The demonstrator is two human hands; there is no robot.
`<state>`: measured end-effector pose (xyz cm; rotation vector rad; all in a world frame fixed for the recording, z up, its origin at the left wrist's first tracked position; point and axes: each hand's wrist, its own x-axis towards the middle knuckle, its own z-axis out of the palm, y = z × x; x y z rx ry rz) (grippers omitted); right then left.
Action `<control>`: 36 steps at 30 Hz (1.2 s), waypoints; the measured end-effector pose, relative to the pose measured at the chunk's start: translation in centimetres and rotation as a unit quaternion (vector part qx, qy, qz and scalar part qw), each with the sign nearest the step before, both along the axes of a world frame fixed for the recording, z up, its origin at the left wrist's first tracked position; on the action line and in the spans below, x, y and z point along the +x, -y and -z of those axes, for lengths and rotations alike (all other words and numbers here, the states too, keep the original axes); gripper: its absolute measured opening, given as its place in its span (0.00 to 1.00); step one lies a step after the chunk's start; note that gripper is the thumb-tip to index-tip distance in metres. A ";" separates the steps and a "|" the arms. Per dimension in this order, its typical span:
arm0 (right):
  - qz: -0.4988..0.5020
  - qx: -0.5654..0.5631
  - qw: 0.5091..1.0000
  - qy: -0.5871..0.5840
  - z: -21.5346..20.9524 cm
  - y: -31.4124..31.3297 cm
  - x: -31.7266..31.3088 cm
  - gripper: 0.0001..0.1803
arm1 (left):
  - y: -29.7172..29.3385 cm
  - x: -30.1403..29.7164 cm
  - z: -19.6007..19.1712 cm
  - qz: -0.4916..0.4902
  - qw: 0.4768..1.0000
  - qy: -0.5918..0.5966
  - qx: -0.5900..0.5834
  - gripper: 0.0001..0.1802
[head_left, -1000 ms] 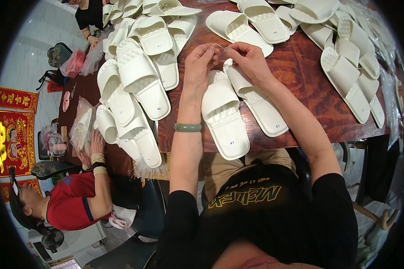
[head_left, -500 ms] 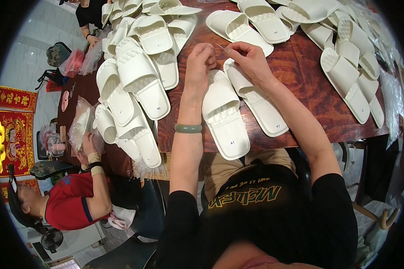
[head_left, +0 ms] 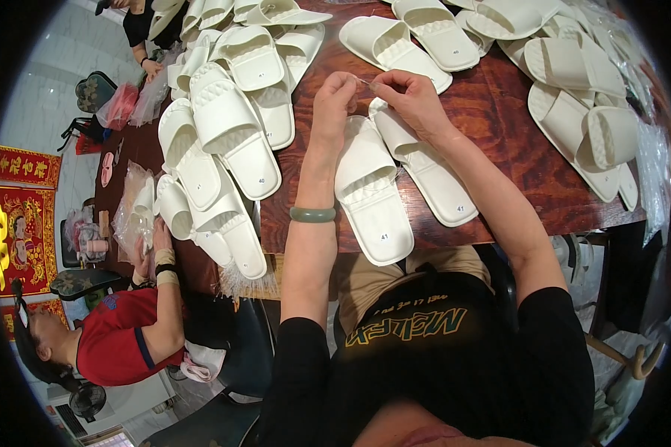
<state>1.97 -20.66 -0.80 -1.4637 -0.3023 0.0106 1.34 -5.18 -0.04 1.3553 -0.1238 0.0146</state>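
My left hand (head_left: 335, 104) and my right hand (head_left: 414, 100) are raised close together above the table, both closed in a pinch. A thin, light, thread-like piece (head_left: 364, 81) spans the small gap between their fingertips. Just below the hands lies a pair of white slippers, soles down, toes pointing away from me. The left slipper (head_left: 384, 223) sits beside my left wrist, its quilted strap uppermost. Partly under my right hand and forearm rests the right slipper (head_left: 443, 197), tilted outward. Each has a small printed label on its heel.
Piles of white slippers stand to the left (head_left: 235, 141) and right (head_left: 574, 134) on the dark red wooden table (head_left: 492, 127). Clear plastic bags (head_left: 652, 171) hang at the right edge. At left, a co-worker in red (head_left: 119, 328) handles a bagged slipper; another person stands far left.
My fingertips have come slightly closer together. In the right pile, slippers have shifted and now lie differently. The co-worker's hands have moved a little on the bag.
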 end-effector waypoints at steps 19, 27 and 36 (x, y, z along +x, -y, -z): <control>0.039 -0.068 0.995 0.069 0.0 -0.5 0.1 0.11 | 0.4 -0.3 0.4 -0.061 0.992 0.036 0.109 0.06; 0.020 -0.060 0.997 0.039 -0.1 0.0 0.0 0.10 | 1.6 -1.2 -0.5 -0.163 0.943 0.193 0.215 0.07; 0.002 -0.017 1.000 -0.014 -0.9 -0.1 -0.5 0.09 | 1.4 -0.7 0.2 -0.151 0.956 0.173 0.181 0.07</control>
